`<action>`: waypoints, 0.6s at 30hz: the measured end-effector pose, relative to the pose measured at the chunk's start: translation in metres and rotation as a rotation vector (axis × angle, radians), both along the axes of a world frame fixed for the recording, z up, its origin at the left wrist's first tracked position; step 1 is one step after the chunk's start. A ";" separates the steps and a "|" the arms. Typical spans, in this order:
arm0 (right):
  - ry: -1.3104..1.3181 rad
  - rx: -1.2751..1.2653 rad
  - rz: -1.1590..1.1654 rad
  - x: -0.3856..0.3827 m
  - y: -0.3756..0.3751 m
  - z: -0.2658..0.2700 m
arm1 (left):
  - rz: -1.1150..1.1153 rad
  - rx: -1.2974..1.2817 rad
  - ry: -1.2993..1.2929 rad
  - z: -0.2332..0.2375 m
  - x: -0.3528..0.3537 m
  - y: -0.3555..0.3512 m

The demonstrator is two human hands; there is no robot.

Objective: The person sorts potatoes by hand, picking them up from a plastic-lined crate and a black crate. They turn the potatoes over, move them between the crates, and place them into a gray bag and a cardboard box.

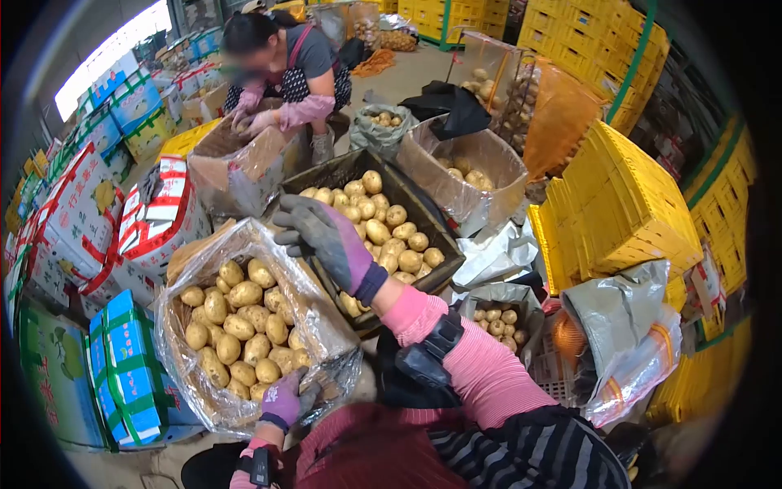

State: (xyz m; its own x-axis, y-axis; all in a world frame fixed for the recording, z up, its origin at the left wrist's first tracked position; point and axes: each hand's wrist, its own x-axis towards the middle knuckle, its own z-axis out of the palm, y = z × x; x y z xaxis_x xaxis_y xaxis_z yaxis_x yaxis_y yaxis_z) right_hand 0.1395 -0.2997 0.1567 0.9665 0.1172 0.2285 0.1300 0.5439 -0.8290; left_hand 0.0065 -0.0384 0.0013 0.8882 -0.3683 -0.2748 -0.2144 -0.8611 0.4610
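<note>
My right hand (330, 239), in a purple and grey work glove, reaches out over the near left edge of a dark crate (444, 273) of potatoes. Its fingers point left, with nothing seen in them. Below it, a cardboard box (326, 322) lined with clear plastic holds many potatoes (239, 328). At that box's near edge, my left hand (287, 399) wears a similar glove and rests by the plastic liner with its fingers apart. Part of the left hand's underside is hidden.
Across from me, a crouching person (314, 61) has gloved hands in another lined box (244, 167). Printed cartons (77, 212) stand at left, yellow crates (619, 204) at right. Potatoes also fill a lined box (505, 191) and a grey sack (497, 314).
</note>
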 end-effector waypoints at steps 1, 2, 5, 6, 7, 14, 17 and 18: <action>0.007 0.082 0.044 0.005 0.011 -0.001 | -0.020 -0.018 -0.024 0.000 0.002 -0.001; 0.029 0.178 0.100 0.012 0.027 -0.006 | -0.025 -0.023 -0.036 0.001 -0.001 0.003; 0.119 0.093 0.044 0.041 0.052 -0.033 | -0.043 -0.092 0.013 -0.007 0.004 0.014; 0.096 0.007 -0.024 0.033 0.051 -0.025 | -0.056 -0.118 0.041 -0.010 0.005 0.018; 0.049 0.062 -0.017 0.034 0.048 -0.042 | -0.054 -0.159 0.015 -0.020 0.003 0.024; 0.269 -0.047 -0.115 0.050 0.038 -0.080 | 0.385 -0.586 0.234 -0.004 0.087 0.045; 0.258 -0.138 -0.108 0.051 0.042 -0.076 | 0.447 -0.447 0.022 -0.043 0.163 0.072; 0.249 -0.232 -0.115 0.050 0.042 -0.072 | 0.449 -0.382 0.029 -0.044 0.182 0.072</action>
